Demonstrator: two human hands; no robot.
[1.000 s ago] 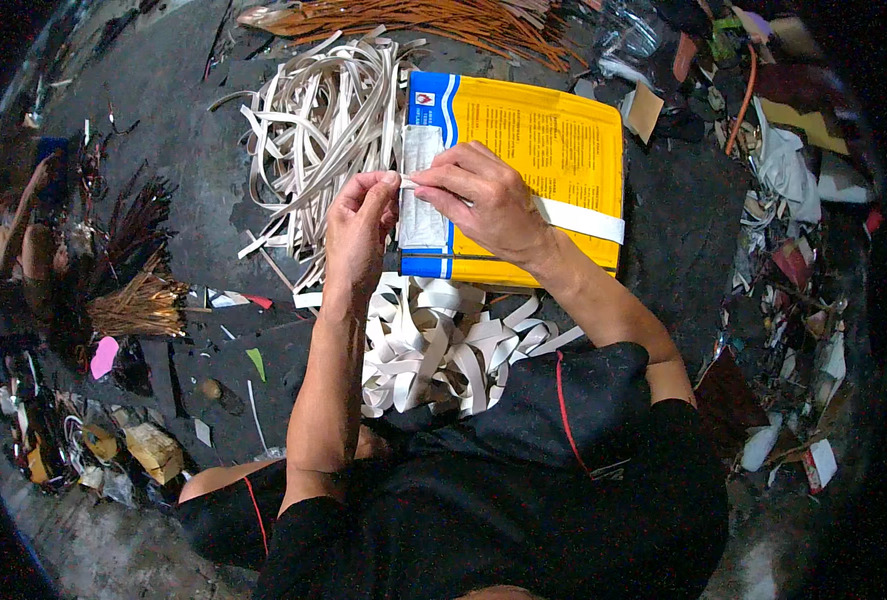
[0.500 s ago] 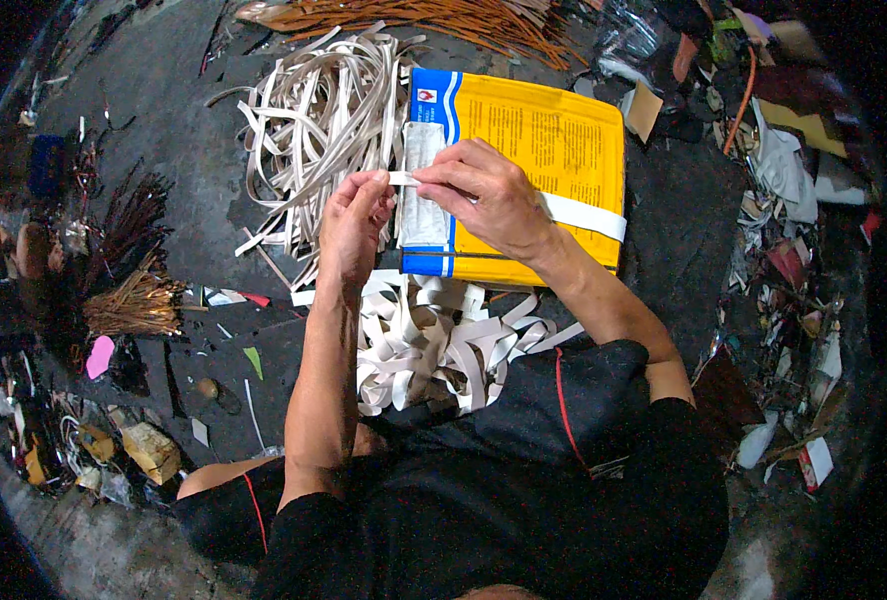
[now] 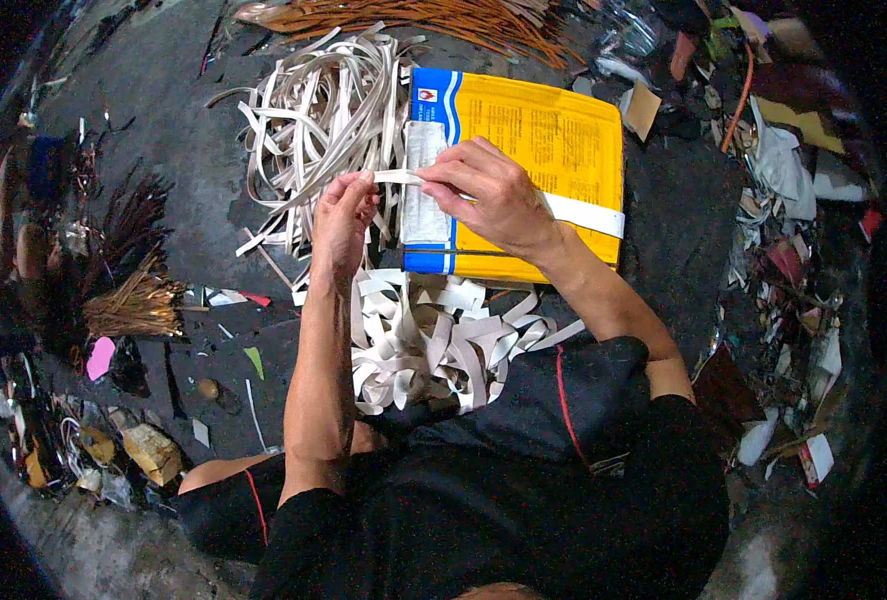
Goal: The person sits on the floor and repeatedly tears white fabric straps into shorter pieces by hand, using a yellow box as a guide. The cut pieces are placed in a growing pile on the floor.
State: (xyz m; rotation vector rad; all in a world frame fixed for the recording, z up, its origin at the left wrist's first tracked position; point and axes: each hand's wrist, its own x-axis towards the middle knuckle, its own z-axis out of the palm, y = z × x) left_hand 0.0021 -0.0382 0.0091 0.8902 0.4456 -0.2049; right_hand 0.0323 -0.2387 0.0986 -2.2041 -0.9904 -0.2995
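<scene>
A white strip (image 3: 584, 213) lies across a yellow and blue can (image 3: 534, 120) that rests on its side. My right hand (image 3: 489, 195) pinches the strip above the can's left end, where a whitish rough patch (image 3: 424, 215) shows. Just left of the can, the strip's other part is pinched between the thumb and finger of my left hand (image 3: 342, 225), and a short length runs taut between both hands. Behind my left hand spreads a tangled heap of narrow off-white strips (image 3: 329, 110). Wider white strips (image 3: 429, 345) are piled between the can and my lap.
Brown thin strands (image 3: 414, 15) lie along the far side. To the left are a copper-coloured bundle (image 3: 139, 300) and a pink scrap (image 3: 100, 357). Mixed scraps, including a white plastic piece (image 3: 784, 170), litter the right side. Part of another person shows dimly at the far left.
My left hand has shifted slightly left, and more of the strip shows between my hands. My right hand has barely moved. At the far left, the other person's hand has moved.
</scene>
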